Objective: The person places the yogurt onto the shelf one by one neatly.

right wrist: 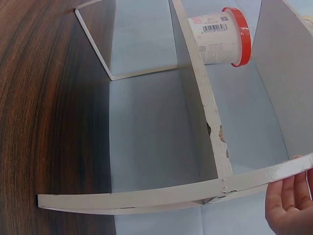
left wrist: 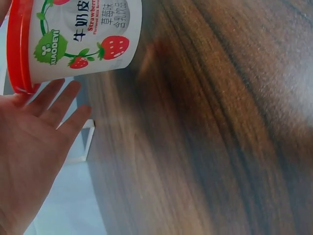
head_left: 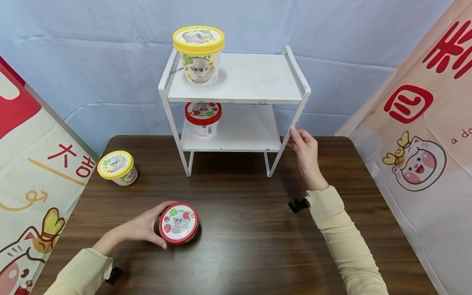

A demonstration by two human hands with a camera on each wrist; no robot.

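Note:
My left hand (head_left: 141, 225) is around the left side of a red-lidded tub (head_left: 178, 223) on the table, thumb at the front and fingers behind it. In the left wrist view its fingers (left wrist: 58, 100) stretch out fairly straight beside the strawberry-printed tub (left wrist: 88, 29). With thumb and fingers, my right hand (head_left: 306, 153) holds the right front post of a white two-tier rack (head_left: 236, 100). The right wrist view has the fingertips (right wrist: 291, 196) on that post. A tall yellow-lidded tub (head_left: 200, 61) stands on the top shelf, and another red-lidded tub (head_left: 204, 127) sits below it on the lower shelf.
A small yellow-lidded tub (head_left: 119, 168) stands at the table's back left. The dark wooden table (head_left: 250, 254) lies in front of the rack. Behind hangs a light blue cloth (head_left: 343, 53), with printed banners (head_left: 439, 164) along the sides.

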